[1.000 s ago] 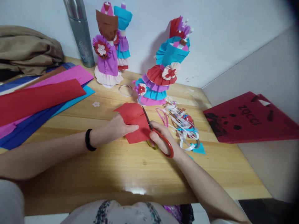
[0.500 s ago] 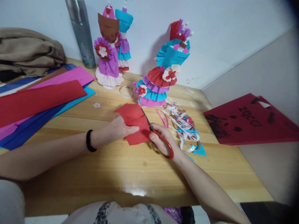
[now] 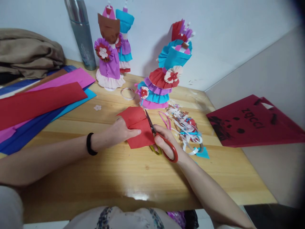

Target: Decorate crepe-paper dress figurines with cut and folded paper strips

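A piece of red crepe paper (image 3: 140,137) is pinched in my left hand (image 3: 120,129), thumb on top and the other fingers hidden beneath. My right hand (image 3: 166,140) is closed round the handles of a pair of scissors (image 3: 169,148), one red and one yellow-green. Their dark blades point up and away along the right edge of the red paper, with a narrow gap between them. Just beyond the paper stands a doll-like figure in layered paper skirts (image 3: 158,97). A small pale paper flower (image 3: 97,107) lies on the table to the left.
Folded coloured paper (image 3: 43,98) lies at the left, near a brown cloth (image 3: 28,52) and a bottle (image 3: 83,41). Two more paper-dressed figures (image 3: 109,63) stand at the back. Paper scraps (image 3: 186,124) lie right of my hands. A red bag (image 3: 250,127) is at the right.
The scissors' blades have parted slightly and show more clearly beside the paper's edge. Both hands keep nearly the same place; the whole view has shifted a little.
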A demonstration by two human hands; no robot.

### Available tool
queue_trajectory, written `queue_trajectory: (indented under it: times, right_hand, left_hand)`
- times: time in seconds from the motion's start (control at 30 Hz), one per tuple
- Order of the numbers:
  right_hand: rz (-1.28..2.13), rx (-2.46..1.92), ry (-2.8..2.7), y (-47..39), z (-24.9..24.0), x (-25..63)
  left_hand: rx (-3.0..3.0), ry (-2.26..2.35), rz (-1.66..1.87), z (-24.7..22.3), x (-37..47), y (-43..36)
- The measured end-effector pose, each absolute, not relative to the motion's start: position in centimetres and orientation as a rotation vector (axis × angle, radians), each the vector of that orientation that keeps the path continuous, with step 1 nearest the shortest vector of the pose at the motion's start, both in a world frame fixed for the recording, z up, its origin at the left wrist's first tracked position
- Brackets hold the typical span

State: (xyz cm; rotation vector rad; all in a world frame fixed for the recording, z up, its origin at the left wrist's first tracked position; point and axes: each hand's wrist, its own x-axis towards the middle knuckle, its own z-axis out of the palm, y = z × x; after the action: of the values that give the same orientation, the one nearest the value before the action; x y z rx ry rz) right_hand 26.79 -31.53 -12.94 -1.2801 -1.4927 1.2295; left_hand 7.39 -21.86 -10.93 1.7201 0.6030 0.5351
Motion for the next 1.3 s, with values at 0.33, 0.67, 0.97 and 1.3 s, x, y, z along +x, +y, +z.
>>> queue_trajectory:
  times: [0.33, 0.67, 0.97, 1.3]
  right_hand:
    - [1.215, -1.334, -1.482, -31.41, -12.83, 26.72]
    - [1.269, -1.35, -1.333, -31.31, -13.12, 26.24]
    - [1.267, -1.321, -1.377, -31.56, -12.78, 26.43]
    - [1.205, -1.334, -1.357, -31.46, -13.06, 26.32]
  left_hand:
    - [1.744, 0.579, 0.567, -11.15, 7.5, -21.89]
    - [1.656, 0.629, 0.469, -10.93, 7.37, -22.1]
    - [1.787, 0.591, 0.536, -10.93, 7.4, -21.68]
    - [1.665, 0.557, 0.538, -10.99, 7.35, -21.9]
